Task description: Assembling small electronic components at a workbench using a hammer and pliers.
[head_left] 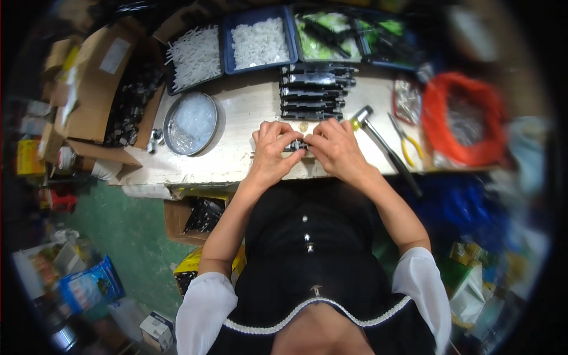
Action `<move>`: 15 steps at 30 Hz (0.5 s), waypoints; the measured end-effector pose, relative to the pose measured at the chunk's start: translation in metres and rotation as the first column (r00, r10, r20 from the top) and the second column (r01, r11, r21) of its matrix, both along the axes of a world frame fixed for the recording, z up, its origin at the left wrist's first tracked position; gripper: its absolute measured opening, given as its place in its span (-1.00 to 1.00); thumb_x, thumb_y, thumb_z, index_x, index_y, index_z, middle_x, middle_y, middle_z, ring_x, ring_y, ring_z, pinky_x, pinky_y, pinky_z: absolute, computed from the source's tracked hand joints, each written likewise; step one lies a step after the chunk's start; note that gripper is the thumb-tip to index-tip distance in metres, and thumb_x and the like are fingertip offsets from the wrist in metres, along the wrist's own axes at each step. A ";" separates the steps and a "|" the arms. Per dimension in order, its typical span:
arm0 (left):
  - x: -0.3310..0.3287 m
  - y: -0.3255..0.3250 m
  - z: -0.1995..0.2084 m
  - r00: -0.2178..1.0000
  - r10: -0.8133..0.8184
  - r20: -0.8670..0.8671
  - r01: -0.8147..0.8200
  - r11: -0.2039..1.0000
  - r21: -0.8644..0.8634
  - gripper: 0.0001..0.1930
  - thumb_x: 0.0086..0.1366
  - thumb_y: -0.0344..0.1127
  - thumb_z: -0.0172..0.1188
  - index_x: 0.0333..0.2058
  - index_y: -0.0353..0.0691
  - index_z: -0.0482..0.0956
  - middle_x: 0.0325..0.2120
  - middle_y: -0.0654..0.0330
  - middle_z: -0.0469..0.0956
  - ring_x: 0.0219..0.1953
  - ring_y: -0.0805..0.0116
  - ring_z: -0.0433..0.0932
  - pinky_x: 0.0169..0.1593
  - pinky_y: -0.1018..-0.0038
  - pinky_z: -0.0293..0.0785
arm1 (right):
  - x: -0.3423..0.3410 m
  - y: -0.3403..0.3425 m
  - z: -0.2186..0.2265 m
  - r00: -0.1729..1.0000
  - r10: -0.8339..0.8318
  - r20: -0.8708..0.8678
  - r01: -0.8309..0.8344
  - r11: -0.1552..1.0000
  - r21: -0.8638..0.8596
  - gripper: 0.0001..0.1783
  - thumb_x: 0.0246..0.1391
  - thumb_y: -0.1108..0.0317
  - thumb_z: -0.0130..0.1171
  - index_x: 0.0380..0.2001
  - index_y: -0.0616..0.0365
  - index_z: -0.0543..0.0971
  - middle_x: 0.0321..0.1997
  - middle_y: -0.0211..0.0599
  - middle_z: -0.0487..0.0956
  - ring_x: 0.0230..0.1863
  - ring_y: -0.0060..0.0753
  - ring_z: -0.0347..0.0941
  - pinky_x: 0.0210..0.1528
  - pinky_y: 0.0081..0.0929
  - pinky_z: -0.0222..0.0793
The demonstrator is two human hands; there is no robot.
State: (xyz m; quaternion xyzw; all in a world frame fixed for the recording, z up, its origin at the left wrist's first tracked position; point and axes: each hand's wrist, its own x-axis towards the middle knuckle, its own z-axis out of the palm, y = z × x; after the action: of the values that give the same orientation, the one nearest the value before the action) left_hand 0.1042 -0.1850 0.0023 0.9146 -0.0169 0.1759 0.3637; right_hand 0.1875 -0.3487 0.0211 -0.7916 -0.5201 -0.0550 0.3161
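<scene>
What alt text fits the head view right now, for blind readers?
A person's left hand and right hand hold a small dark part near the front edge of a pale worktable. Beyond lie a row of black parts and a blue tray of white pieces. A hammer and yellow-handled pliers lie to the right, a round dish to the left.

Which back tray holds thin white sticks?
The dark rectangular tray farthest left; only it holds white sticks. The blue rectangular tray beside it holds short white pieces.
</scene>
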 end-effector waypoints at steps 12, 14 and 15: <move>0.021 -0.001 0.034 0.977 -0.131 -0.166 0.181 0.921 0.344 -0.81 -0.10 -0.34 0.30 -0.44 -0.17 0.55 -0.35 0.24 0.40 -0.24 0.24 0.30 -0.12 0.34 0.11 | 0.018 -0.030 0.009 0.995 -0.073 -0.072 0.080 0.993 0.091 -0.84 -0.22 0.46 0.24 -0.46 0.11 0.53 -0.46 -0.39 0.40 -0.34 -0.34 0.30 -0.29 -0.39 0.06; 0.029 -0.005 0.052 0.966 -0.164 -0.198 0.235 0.875 0.424 -0.83 -0.08 -0.33 0.29 -0.45 -0.17 0.56 -0.38 0.23 0.41 -0.26 0.25 0.30 -0.15 0.35 0.13 | 0.031 -0.047 0.016 0.992 -0.118 -0.051 0.124 0.981 0.146 -0.83 -0.26 0.48 0.28 -0.56 0.16 0.46 -0.51 -0.32 0.39 -0.41 -0.28 0.32 -0.35 -0.40 0.15; 0.036 -0.010 0.061 0.951 -0.199 -0.237 0.281 0.874 0.396 -0.85 -0.06 -0.33 0.28 -0.46 -0.18 0.56 -0.41 0.23 0.42 -0.28 0.24 0.32 -0.17 0.36 0.16 | 0.039 -0.058 0.015 0.984 -0.163 -0.074 0.174 0.969 0.174 -0.82 -0.25 0.47 0.28 -0.59 0.16 0.44 -0.53 -0.33 0.37 -0.43 -0.27 0.31 -0.37 -0.39 0.14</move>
State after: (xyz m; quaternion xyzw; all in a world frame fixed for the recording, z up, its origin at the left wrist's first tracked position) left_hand 0.1404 -0.1948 0.0634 0.9749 -0.1339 0.0335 0.1749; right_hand 0.2265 -0.4063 0.0362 -0.8023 -0.4344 -0.1047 0.3958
